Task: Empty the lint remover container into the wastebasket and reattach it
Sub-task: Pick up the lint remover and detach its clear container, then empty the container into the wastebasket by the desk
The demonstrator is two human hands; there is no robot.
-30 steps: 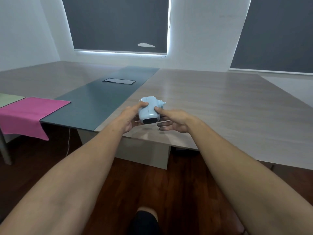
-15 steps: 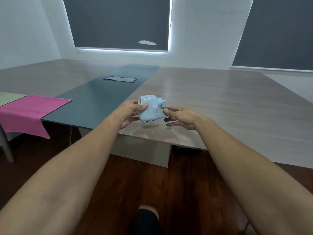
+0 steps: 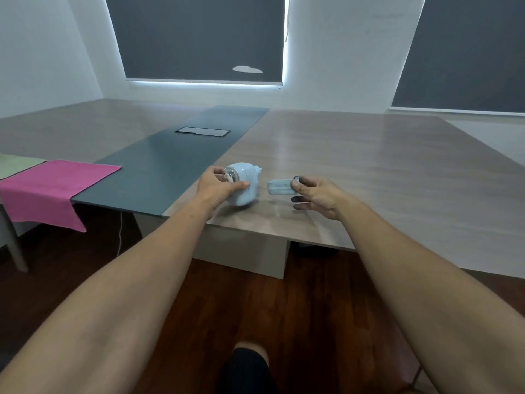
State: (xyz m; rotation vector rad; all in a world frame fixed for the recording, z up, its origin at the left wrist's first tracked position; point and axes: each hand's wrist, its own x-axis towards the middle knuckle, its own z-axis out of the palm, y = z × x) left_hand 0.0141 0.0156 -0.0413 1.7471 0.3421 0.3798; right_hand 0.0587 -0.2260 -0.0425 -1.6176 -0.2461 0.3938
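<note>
**Head view: the little container is off, and no wastebasket is in sight**

The head view looks down at two bare arms held out over the near edge of a big wooden table [image 3: 369, 172]. The left hand [image 3: 218, 186] holds the pale blue lint remover [image 3: 243, 184]. Its fingers are curled shut around the round body, with the thumb across the front. The lint remover sits low over the table's near edge. It cannot be told whether it rests on the wood or hangs just above it.

The right hand [image 3: 318, 194] holds the clear lint container [image 3: 279, 187]. The thumb and first fingers are pinched on its right end. The other fingers are tucked under, with dark tips. The container is apart from the lint remover, just to its right, with a small gap of table showing between them. Its long side runs left to right, and its free end points back at the lint remover.

The right hand alone has the container, so it is likely the one to carry it to the bin. But no wastebasket shows anywhere. That probably means the person must turn or look around first.

The container is see-through and small, so it is hard to tell if any lint is inside. The slot it came from cannot be seen. A pink cloth [image 3: 54, 189] hangs off another table, well to the left of the lint remover.
</note>
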